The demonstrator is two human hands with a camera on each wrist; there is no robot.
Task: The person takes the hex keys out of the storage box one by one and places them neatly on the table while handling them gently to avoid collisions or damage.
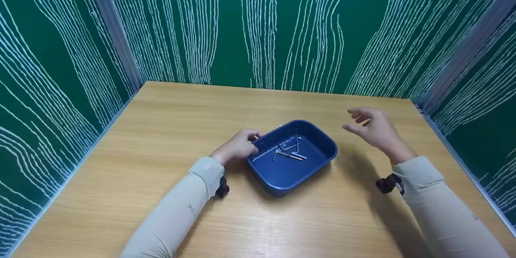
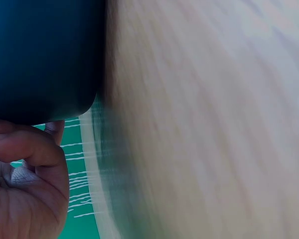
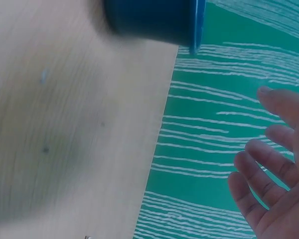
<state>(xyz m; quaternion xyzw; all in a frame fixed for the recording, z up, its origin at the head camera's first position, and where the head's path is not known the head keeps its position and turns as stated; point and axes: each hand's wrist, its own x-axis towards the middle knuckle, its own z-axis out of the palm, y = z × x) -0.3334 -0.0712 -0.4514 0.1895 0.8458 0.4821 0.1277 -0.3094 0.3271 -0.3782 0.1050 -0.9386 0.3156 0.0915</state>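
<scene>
A blue rectangular plastic bin (image 1: 278,179) stands on the table, turned at an angle. Inside it lie several metal Allen keys (image 1: 290,155), L-shaped and loosely crossed over one another. At the bin's left side my left hand (image 1: 238,145) grips the rim, fingers curled at the wall. The left wrist view shows that hand (image 2: 27,184) against the dark outside of the bin (image 2: 45,59). To the right of the bin, my right hand (image 1: 375,127) hovers above the table and holds nothing. Its fingers are spread and relaxed in the right wrist view (image 3: 276,169).
The wooden table (image 1: 181,121) runs back to a green wall (image 1: 229,28) with white wavy lines. Similar green panels stand at left and right, joined by grey posts (image 1: 117,28). Small pale specks (image 1: 249,119) lie behind the bin.
</scene>
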